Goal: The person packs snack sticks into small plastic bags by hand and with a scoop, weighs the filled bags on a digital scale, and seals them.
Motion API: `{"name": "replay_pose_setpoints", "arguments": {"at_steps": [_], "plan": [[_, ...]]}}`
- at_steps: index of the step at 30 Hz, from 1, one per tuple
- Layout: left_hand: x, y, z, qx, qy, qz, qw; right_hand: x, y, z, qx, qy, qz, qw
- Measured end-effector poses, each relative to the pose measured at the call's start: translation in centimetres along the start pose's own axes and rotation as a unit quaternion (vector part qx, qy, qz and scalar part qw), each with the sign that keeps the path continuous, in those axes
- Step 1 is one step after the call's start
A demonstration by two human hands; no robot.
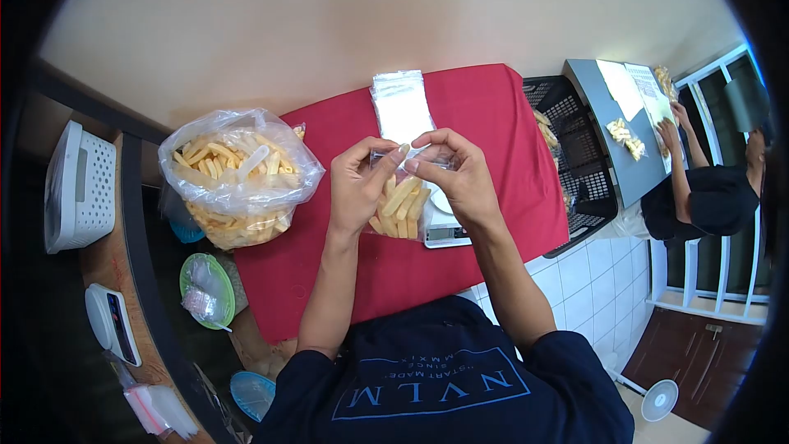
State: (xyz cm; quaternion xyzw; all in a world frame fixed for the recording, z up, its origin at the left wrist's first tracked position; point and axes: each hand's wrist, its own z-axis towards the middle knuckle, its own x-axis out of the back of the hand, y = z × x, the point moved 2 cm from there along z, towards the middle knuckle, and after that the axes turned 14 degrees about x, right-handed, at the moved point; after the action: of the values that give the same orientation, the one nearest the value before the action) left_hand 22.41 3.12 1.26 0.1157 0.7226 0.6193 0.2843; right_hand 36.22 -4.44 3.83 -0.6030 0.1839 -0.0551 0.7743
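Between my hands is a small clear plastic bag (400, 207) of pale yellow sticks that look like fries or stick crackers. My left hand (359, 181) pinches the top edge of the bag on one side. On the other side, my right hand (457, 177) pinches the same edge, thumb and fingers close together. A white digital scale (445, 230) stands on the table just behind the bag, partly hidden by it and my right hand. Beyond my fingers lies a stack of flat clear bags (403, 107).
A large open plastic bag of sticks (246, 168) with a scoop stands left on the red cloth (329, 279). A black crate (588, 189) holds filled bags at right. Another person (699, 197) works at a grey table (600, 115). A white basket (82, 189) and second scale (111, 325) sit far left.
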Motion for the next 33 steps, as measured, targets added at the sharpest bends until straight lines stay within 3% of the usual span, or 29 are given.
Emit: {"name": "replay_pose_setpoints", "arguments": {"at_steps": [5,7,11,13,15,19,24,33], "plan": [[-0.4,-0.6,0.1,0.029,-0.031,0.010,0.999,1.2,-0.1,-0.2,-0.030,-0.005,-0.017,0.999],[-0.6,-0.8,0.2,0.024,-0.053,0.035,0.998,2.0,-0.2,-0.3,-0.082,-0.060,-0.012,0.995],[-1.5,-2.0,0.1,0.055,-0.058,0.032,0.996,3.8,0.0,-0.9,-0.074,-0.081,-0.051,0.993],[-1.2,-2.7,0.7,0.085,-0.075,0.001,0.994,5.0,0.5,-1.2,-0.074,-0.031,-0.083,0.993],[-0.4,-3.7,1.2,0.058,-0.064,0.018,0.996,6.5,0.9,-1.5,-0.061,0.009,-0.074,0.995],[1.5,-4.5,1.2,0.080,-0.004,0.083,0.993,11.1,3.7,-2.7,-0.017,0.135,-0.139,0.981],[2.2,-6.1,0.7,0.119,0.012,0.079,0.990,14.9,9.3,-4.5,-0.018,0.272,-0.231,0.934],[2.5,-9.1,0.1,0.171,0.025,0.041,0.984,13.9,8.5,-6.1,-0.025,0.269,-0.421,0.866]]}}
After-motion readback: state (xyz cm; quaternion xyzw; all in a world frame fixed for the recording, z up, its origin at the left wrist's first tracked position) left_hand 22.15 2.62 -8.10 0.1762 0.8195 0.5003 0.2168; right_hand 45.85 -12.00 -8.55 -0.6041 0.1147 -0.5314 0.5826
